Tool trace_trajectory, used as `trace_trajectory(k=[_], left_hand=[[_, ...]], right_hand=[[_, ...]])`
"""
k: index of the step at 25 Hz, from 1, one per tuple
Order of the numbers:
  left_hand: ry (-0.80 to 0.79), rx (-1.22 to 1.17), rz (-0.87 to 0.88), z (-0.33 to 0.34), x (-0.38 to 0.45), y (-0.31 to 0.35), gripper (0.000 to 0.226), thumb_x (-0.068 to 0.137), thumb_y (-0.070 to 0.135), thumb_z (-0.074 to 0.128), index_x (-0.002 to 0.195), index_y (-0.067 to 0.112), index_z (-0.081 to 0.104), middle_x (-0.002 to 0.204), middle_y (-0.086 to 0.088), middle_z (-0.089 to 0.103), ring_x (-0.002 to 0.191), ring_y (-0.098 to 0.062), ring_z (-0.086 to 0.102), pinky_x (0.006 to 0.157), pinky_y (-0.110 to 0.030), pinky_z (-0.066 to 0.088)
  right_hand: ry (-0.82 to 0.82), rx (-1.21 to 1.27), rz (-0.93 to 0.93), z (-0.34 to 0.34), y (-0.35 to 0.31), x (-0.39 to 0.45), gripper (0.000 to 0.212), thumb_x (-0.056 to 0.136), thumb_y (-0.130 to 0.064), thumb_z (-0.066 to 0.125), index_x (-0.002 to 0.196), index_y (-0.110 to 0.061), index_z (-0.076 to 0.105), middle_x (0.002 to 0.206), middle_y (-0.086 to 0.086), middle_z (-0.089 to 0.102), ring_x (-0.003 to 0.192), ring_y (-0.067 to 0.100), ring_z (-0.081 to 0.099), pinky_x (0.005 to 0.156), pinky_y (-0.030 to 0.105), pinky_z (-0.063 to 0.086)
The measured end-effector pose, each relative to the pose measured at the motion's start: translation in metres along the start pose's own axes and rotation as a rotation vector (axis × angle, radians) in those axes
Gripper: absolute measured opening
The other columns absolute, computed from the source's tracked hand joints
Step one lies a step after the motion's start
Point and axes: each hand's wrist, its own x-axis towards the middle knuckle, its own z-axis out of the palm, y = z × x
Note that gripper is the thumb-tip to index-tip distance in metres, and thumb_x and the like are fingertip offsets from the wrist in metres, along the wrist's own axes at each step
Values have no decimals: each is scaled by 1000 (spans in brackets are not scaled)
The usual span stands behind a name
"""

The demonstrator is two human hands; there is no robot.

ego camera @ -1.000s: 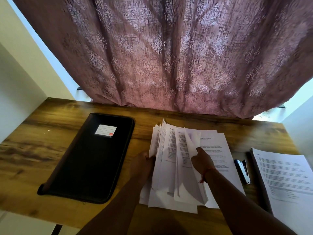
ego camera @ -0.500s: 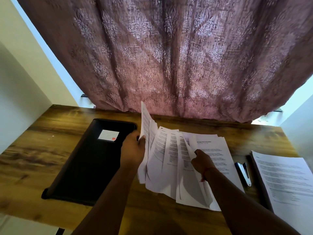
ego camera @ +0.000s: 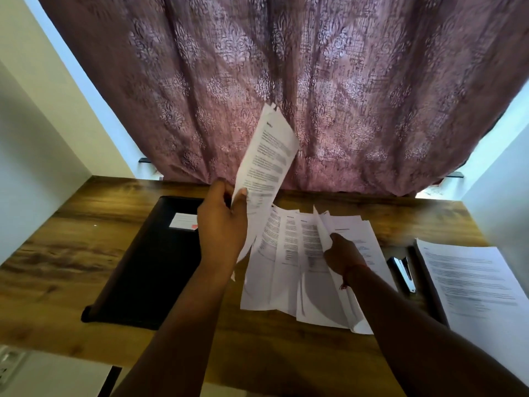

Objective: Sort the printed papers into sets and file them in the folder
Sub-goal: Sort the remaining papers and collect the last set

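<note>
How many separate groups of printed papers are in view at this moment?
3. A raised bunch gripped in the left hand; a fanned spread on the desk under the right hand; a stack at the right edge. Sheets beneath may be hidden.

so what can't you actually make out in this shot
- Print on the lifted sheets, head view: too small and blurred to read.
- Folder label: partly behind the left hand.
- Right-hand stack: cut off by the frame edge.
- Fanned papers: overlap, so their count is unclear; the right hand covers some.
</note>
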Motion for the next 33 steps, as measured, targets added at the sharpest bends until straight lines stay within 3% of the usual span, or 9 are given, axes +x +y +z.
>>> trace_trajectory(k=[4, 8, 11, 16, 20, 24, 26, 29, 33], left_hand=[[115, -302, -226, 14, -3, -15, 11, 96, 25, 63, 95, 17, 56, 89, 12, 64, 80, 2, 61, 67, -7, 45], [-27, -395, -551, 48, -25, -76, 9, 94, 14, 64, 97, 10, 57, 94, -7, 66, 87, -22, 65, 74, -33, 54], [-286, -208, -600, 70, -65, -120, 13, 93, 15, 62, 106, 15, 61, 109, -7, 66, 98, -27, 64, 85, -44, 56], [-430, 25, -586, 78, -86, -142, 17, 97, 20, 58, 111, 13, 63, 105, -1, 65, 94, -17, 59, 78, -28, 47], [-413, -60, -693, 84, -87, -141, 16, 100, 16, 53, 111, 8, 60, 105, -6, 64, 97, -23, 60, 84, -36, 52], [-420, -114, -687, 90, -91, -132, 13, 100, 13, 50, 108, 9, 59, 105, -6, 63, 90, -17, 57, 79, -31, 46], [-466, -156, -689, 91, -91, -130, 17, 102, 16, 47, 110, 8, 59, 108, -10, 65, 91, -18, 61, 79, -35, 53], [-581, -228, -750, 97, -89, -129, 29, 103, 32, 45, 120, 14, 60, 116, -14, 66, 104, -29, 63, 90, -49, 56], [-552, -188, -706, 100, -88, -131, 36, 101, 21, 53, 134, 6, 53, 124, -15, 61, 114, -28, 59, 96, -35, 48]], right_hand=[[52, 103, -2, -11, 7, -6, 44, 94, -11, 57, 137, -11, 47, 132, 13, 58, 117, 32, 56, 98, 44, 48], [165, 134, -6, -25, 16, -9, 33, 94, -17, 56, 126, -9, 51, 126, 17, 60, 111, 35, 56, 96, 46, 47], [267, 148, 18, -37, 20, -10, 35, 90, -9, 54, 124, -6, 51, 124, 23, 60, 110, 40, 57, 93, 46, 47], [336, -11, -82, -37, 6, -14, 43, 85, -7, 47, 128, -14, 47, 119, 13, 63, 102, 34, 64, 87, 46, 55], [224, -322, -226, -10, -12, -19, 62, 87, -14, 47, 146, -20, 27, 122, 13, 58, 97, 35, 65, 83, 50, 56], [66, -522, -331, 33, -37, -34, 83, 91, -17, 51, 156, -17, -1, 127, 17, 55, 101, 35, 65, 84, 48, 55], [17, -509, -335, 52, -48, -39, 78, 92, -18, 51, 155, -10, 4, 126, 19, 56, 106, 36, 63, 88, 49, 54], [-69, -296, -332, 76, -53, -39, 46, 96, -24, 50, 138, -7, 40, 121, 15, 60, 108, 33, 63, 92, 43, 53], [-370, -6, -375, 80, -40, -37, 36, 91, -21, 64, 124, -8, 57, 121, 11, 63, 112, 26, 59, 97, 27, 44]])
